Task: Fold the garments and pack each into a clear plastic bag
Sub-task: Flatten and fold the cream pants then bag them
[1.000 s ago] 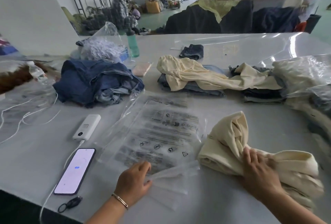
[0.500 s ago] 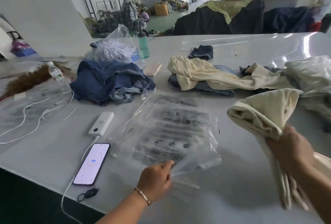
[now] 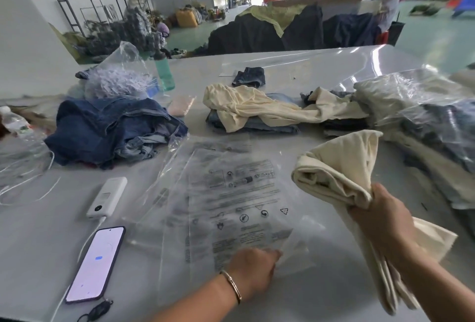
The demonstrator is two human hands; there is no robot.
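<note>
A water bottle (image 3: 12,122) lies at the far left edge of the tabletop (image 3: 46,239), with loose white cords (image 3: 28,180) just in front of it. Behind, a clear bag of white shreds (image 3: 117,80) stands next to a green bottle (image 3: 164,74). A heap of denim (image 3: 113,131) sits in front of those. Nearer the person, a white power bank (image 3: 107,197) is cabled to a phone (image 3: 96,263) lying screen up and lit; a small black fob (image 3: 97,309) lies beside the phone's near end.

In the middle, a stack of clear bags (image 3: 231,198) printed with warning text lies flat. The left hand (image 3: 253,269), wearing a bracelet (image 3: 232,285), rests at the near edge of the stack, its fingers (image 3: 272,254) pinching the mouth of the top bag. Behind the stack, a cream garment (image 3: 257,108) drapes over folded jeans (image 3: 252,123), and a small dark piece (image 3: 249,77) lies further back.

To the right, the right hand (image 3: 383,221) is clenched round a folded cream top (image 3: 341,167), held above the tabletop just beside the bags, its folded end pointing towards them and its loose end hanging below the wrist. At the far right, already bagged garments (image 3: 416,105) lie piled together.
</note>
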